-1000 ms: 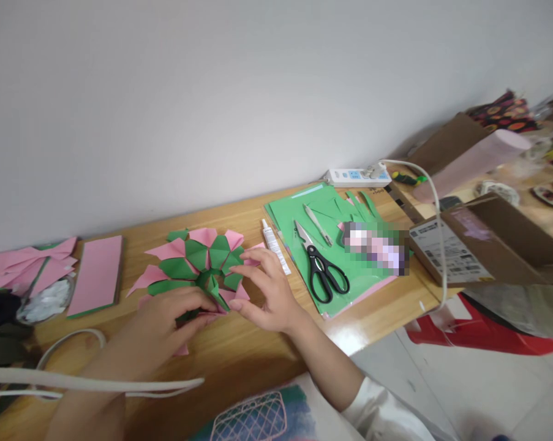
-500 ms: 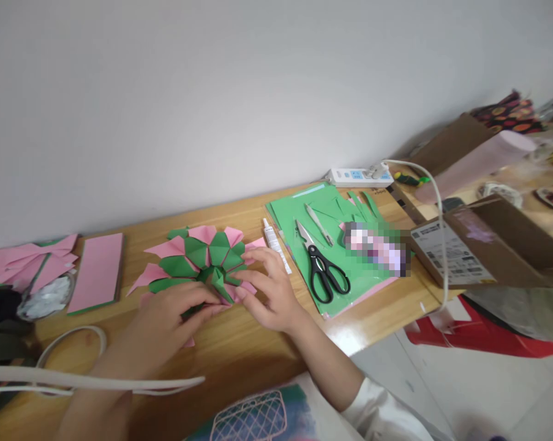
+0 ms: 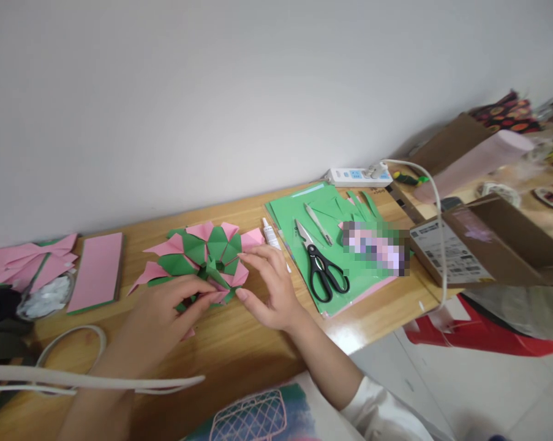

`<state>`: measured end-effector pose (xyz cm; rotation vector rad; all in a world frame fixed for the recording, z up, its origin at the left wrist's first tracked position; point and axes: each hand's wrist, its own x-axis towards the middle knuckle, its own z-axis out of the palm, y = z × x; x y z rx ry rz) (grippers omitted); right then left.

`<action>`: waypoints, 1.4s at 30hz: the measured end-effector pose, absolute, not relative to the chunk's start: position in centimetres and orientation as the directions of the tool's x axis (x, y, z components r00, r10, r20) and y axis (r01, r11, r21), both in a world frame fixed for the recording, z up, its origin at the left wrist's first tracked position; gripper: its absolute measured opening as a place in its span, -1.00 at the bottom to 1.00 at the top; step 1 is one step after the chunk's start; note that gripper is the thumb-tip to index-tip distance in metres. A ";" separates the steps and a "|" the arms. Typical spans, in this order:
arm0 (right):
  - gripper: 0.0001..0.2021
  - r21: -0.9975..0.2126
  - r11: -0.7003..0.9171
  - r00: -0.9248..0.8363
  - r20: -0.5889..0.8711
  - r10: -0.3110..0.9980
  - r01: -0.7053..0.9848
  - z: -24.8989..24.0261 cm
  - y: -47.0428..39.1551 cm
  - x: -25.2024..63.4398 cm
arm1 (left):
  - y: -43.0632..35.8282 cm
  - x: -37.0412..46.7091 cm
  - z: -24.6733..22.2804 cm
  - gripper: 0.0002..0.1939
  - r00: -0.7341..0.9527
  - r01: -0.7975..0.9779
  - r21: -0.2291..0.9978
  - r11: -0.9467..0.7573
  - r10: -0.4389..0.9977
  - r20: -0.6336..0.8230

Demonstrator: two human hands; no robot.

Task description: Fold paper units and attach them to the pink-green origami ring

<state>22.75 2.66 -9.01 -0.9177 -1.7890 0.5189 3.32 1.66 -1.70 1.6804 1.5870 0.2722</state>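
A ring of folded pink and green paper, shaped like a flower (image 3: 221, 245), lies on the wooden table. My left hand (image 3: 175, 306) pinches a pink folded edge at its near side between thumb and fingers. At the flower's right side, my right hand (image 3: 271, 288) has thumb and fingers apart, the fingertips close to the pink and green petals; whether they touch is hard to tell. Behind the right hand lies a white glue tube (image 3: 270, 236). The flower's near left part is hidden by my left hand.
Black-handled scissors (image 3: 319, 263) and a craft knife (image 3: 319, 224) lie on green paper sheets (image 3: 299, 205). Pink paper strips (image 3: 96, 269) are stacked left. A power strip (image 3: 359, 177) stands by the wall, a cardboard box (image 3: 487, 245) at right. White cables (image 3: 92, 378) cross the foreground.
The paper flower has shifted and turned slightly under my hands. My right thumb and fingers have come away from its near right petals. My left hand keeps its pinch.
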 end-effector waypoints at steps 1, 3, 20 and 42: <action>-0.60 -0.706 0.617 -0.193 0.590 0.784 0.348 -9.0 2.7 22.7 | 1.7 3.3 -1.6 -0.57 0.190 0.744 0.661 0.100 0.917 -0.352; -0.61 -0.705 0.619 -0.191 0.593 0.782 0.346 -9.0 2.7 22.7 | 1.7 3.4 -1.6 -0.57 0.190 0.743 0.662 0.102 0.916 -0.354; -0.64 -0.704 0.617 -0.197 0.588 0.784 0.352 -9.0 2.7 22.8 | 1.8 3.4 -1.4 -0.55 0.210 0.767 0.638 0.071 0.912 -0.353; -0.69 -0.692 0.610 -0.208 0.579 0.789 0.387 -9.0 2.7 22.8 | 1.7 3.3 -1.8 -0.61 0.228 0.734 0.671 0.111 0.889 -0.397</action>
